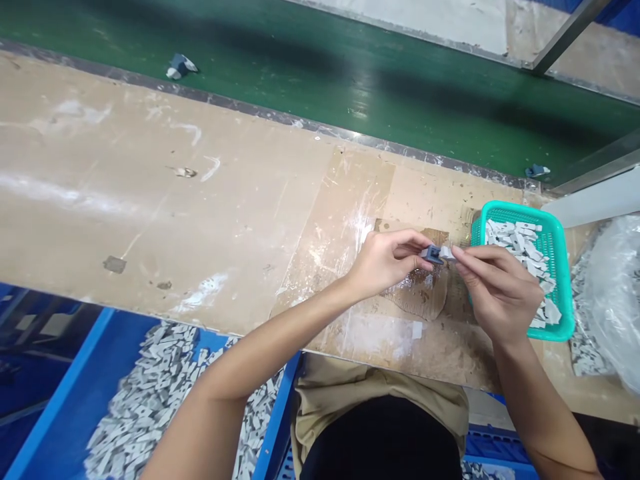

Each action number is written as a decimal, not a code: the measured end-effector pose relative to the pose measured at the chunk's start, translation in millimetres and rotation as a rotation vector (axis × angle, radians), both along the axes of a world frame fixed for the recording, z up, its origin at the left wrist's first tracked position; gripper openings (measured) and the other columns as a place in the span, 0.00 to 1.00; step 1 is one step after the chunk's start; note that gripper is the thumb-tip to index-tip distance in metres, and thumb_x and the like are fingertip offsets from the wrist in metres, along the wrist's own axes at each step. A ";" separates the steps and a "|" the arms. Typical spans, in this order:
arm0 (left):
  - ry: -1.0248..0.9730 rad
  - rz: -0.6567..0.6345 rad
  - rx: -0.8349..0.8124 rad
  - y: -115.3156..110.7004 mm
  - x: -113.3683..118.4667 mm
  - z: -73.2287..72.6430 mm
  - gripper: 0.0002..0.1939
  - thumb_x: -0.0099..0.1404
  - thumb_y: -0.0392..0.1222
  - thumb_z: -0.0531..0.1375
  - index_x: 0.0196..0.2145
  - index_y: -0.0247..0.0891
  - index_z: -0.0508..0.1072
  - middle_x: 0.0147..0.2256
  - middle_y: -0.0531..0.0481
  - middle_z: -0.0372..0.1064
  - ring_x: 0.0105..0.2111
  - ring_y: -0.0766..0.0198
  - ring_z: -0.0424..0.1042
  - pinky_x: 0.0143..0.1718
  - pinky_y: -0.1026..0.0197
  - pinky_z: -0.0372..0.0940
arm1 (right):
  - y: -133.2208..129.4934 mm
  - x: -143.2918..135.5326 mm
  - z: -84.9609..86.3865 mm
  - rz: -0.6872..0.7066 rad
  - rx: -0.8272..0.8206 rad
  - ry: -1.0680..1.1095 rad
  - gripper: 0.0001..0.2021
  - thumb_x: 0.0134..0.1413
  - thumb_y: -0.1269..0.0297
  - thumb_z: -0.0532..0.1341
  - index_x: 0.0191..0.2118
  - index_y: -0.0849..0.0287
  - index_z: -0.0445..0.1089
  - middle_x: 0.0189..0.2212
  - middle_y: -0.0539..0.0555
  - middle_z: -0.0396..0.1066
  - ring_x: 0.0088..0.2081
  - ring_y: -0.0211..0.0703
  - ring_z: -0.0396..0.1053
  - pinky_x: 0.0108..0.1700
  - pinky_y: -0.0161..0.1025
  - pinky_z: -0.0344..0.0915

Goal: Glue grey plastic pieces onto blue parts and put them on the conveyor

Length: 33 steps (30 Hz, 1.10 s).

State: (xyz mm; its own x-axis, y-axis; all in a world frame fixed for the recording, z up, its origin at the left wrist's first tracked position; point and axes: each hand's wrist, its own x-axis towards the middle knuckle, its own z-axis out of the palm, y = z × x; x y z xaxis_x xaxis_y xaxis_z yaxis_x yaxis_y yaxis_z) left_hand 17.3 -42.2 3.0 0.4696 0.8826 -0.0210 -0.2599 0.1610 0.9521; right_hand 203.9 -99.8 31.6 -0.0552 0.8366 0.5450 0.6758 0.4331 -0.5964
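Over the worn bench, my left hand (387, 261) pinches a small dark grey-blue plastic part (432, 254) between thumb and fingertips. Facing it from the right, my right hand (500, 283) grips a small white plastic piece (447, 253) in its fingertips. The two parts meet or nearly meet end to end; whether they are joined I cannot tell. Below both hands lies a stained piece of cardboard (425, 297). Close to my right hand stands a green plastic basket (564, 300) holding many small white pieces (520, 243), partly hidden by that hand.
A clear plastic bag (617, 293) with grey pieces lies right of the basket. Beyond the bench (240, 200) runs a green conveyor belt (300, 73) carrying small assembled parts (181, 67). A blue bin (60, 427) full of grey-white pieces stands below, at the left.
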 end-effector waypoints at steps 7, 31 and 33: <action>-0.012 0.000 -0.087 -5.4 1.5 6.0 0.09 0.54 0.32 0.68 0.34 0.34 0.77 0.33 0.48 0.79 0.31 0.64 0.80 0.42 0.59 0.76 | 0.3 -0.9 -0.8 0.092 -0.069 0.005 0.20 0.60 0.75 0.63 0.52 0.43 0.77 0.37 0.52 0.76 0.36 0.41 0.73 0.33 0.39 0.71; 0.255 0.098 -0.227 -7.9 0.0 19.8 0.15 0.40 0.38 0.76 0.26 0.35 0.78 0.25 0.47 0.78 0.24 0.64 0.75 0.30 0.64 0.70 | 0.3 -13.5 -13.0 0.169 -0.215 0.114 0.19 0.66 0.72 0.52 0.46 0.52 0.80 0.29 0.52 0.68 0.32 0.41 0.70 0.34 0.36 0.68; 0.241 0.045 -0.290 -8.6 -1.7 15.9 0.21 0.39 0.43 0.78 0.28 0.34 0.77 0.25 0.47 0.77 0.24 0.64 0.75 0.29 0.64 0.70 | 2.3 -9.3 -7.2 0.192 -0.274 0.121 0.16 0.66 0.71 0.55 0.43 0.53 0.81 0.28 0.51 0.69 0.31 0.39 0.71 0.34 0.35 0.69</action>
State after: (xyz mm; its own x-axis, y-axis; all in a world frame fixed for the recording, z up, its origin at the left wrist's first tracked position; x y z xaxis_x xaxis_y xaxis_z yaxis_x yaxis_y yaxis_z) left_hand 15.6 -50.8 18.9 0.3818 0.8434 -0.3780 -0.0468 0.4261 0.9035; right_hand 194.5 -97.5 24.4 -0.1746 0.9334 0.3136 0.5153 0.3580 -0.7787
